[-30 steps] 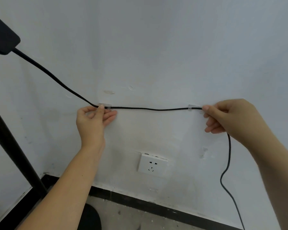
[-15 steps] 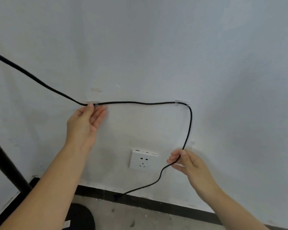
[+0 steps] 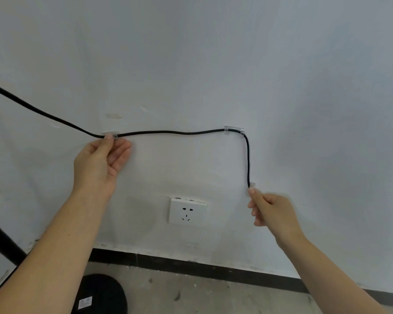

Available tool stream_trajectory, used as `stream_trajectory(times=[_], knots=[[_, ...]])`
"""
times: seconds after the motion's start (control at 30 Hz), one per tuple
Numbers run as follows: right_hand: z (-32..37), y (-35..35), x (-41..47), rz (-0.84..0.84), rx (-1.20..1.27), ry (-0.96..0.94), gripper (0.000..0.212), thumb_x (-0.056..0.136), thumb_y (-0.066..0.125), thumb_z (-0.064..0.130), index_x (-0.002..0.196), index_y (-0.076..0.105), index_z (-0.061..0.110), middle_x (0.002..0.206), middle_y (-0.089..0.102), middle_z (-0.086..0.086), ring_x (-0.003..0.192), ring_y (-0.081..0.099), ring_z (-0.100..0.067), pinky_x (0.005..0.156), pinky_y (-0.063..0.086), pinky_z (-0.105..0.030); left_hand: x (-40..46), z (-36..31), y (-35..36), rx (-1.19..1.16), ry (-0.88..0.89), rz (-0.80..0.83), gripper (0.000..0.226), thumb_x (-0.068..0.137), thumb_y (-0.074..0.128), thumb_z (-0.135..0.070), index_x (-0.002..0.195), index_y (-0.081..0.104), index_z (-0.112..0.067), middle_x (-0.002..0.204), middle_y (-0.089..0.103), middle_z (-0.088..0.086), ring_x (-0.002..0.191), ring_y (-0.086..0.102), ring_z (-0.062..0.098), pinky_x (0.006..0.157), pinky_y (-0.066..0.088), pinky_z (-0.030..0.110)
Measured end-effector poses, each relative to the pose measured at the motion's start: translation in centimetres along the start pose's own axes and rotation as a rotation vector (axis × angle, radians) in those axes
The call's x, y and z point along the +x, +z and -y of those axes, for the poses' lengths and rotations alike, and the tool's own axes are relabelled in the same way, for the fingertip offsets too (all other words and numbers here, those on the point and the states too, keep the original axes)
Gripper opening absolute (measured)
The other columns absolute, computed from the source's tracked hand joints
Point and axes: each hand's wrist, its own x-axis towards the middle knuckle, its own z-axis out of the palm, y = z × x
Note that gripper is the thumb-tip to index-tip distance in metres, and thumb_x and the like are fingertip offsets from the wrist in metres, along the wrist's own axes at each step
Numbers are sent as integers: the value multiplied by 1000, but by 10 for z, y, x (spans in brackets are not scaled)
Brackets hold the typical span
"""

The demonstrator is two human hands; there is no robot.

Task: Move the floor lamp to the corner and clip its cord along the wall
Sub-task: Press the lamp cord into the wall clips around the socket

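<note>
Left hand pinches the cord at the left clip. Right hand grips the cord below the lower clip, near the socket.

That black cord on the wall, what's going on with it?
A person is clipping a lamp's black cord along the white wall. The left hand presses at the left clip. The cord runs across to a second clip, bends down, and the right hand holds it at a third clip, right of the wall socket. The plug isn't visible.
</note>
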Motion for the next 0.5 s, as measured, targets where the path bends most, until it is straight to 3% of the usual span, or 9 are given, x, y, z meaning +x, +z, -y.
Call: stream_trajectory(times=[0.17,0.33,0.5], knots=[[-14,-5,0,-23,-83,-122,27,93,49,28,73,65,20,58,60,5,54,58,-5,69,52,-27,-1,-1,0,-7,-8,9,10,93,57,-16,84,60,-12,62,75,-3,67,72,8,63,57,19],[-29,10,-6,-2,-187,-202,27,97,42,19,82,64,23,78,71,6,75,63,5,68,42,-2,-1,-1,-1,-7,-7,30,10,92,57,-15,84,61,-13,64,75,-3,68,72,7,64,57,19],[-32,25,-4,-3,-167,-167,32,96,44,22,76,68,14,78,73,-1,80,68,-16,78,51,-27,1,-1,-5,19,-42,61,15,91,58,-17,80,67,-16,65,75,-3,68,72,7,62,57,18]])
